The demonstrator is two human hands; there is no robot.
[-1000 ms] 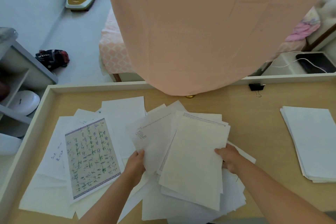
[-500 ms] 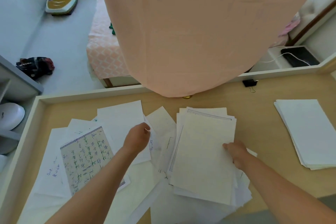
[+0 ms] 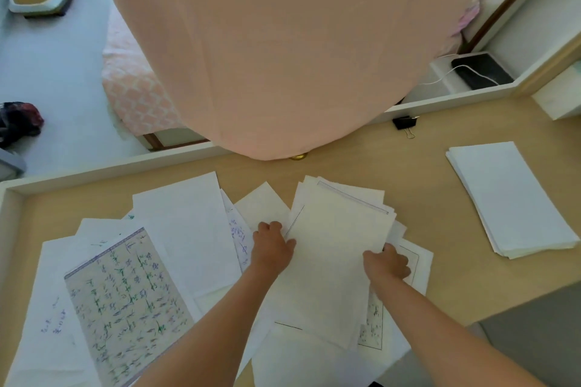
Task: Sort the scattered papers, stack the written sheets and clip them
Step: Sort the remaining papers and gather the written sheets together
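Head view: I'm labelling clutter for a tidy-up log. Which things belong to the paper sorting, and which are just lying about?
Job: cream sheets gripped by left hand and right hand; gridded sheet with green writing; neat white paper stack; black binder clip.
Lying about: hanging peach cloth; black flat device with white cable; dark bag on floor.

We note the left hand [image 3: 272,248] gripping the left edge of the stack [image 3: 336,254] at the middle of the desk [image 3: 424,173], and the right hand [image 3: 386,264] gripping its right edge. Loose sheets lie under and around it, among them a gridded sheet [image 3: 125,302] with green writing to the left. A blank pile [image 3: 509,198] lies well apart on the right. A black clip [image 3: 404,123] sits by the far rim. A pink cloth [image 3: 283,41] hangs above.
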